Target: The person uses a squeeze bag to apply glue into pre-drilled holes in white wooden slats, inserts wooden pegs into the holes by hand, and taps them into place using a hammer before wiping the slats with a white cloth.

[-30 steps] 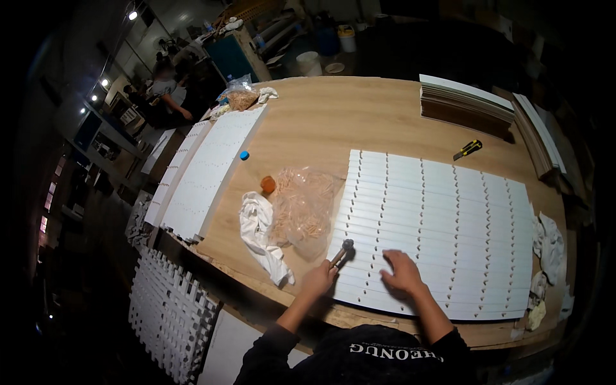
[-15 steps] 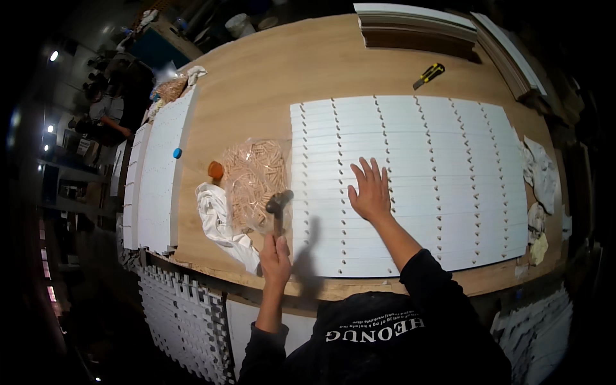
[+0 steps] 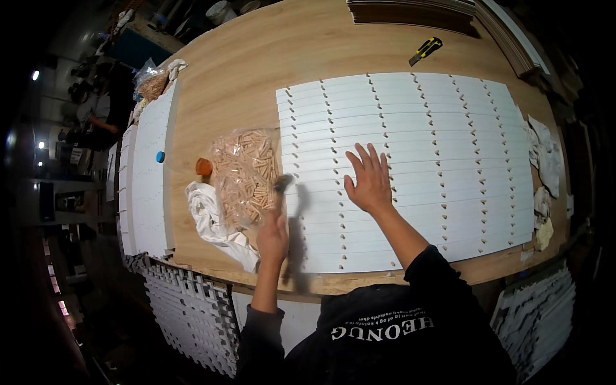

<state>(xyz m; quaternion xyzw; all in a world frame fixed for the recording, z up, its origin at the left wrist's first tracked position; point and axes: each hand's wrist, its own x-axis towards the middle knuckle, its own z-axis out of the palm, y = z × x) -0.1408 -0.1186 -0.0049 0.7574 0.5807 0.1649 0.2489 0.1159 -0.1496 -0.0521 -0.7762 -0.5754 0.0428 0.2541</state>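
The left fingers [image 3: 274,226] grip a hammer [image 3: 281,188]

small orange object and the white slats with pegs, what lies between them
In the head view, the clear bag of wooden dowels lies between the small orange object and the white slats.

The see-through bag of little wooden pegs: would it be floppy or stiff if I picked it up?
Probably floppy: the bag looks like thin, wrinkled plastic lying spread out. It might feel fairly heavy, since many pegs fill it. They look loose and jumbled, so they would likely slide around inside.
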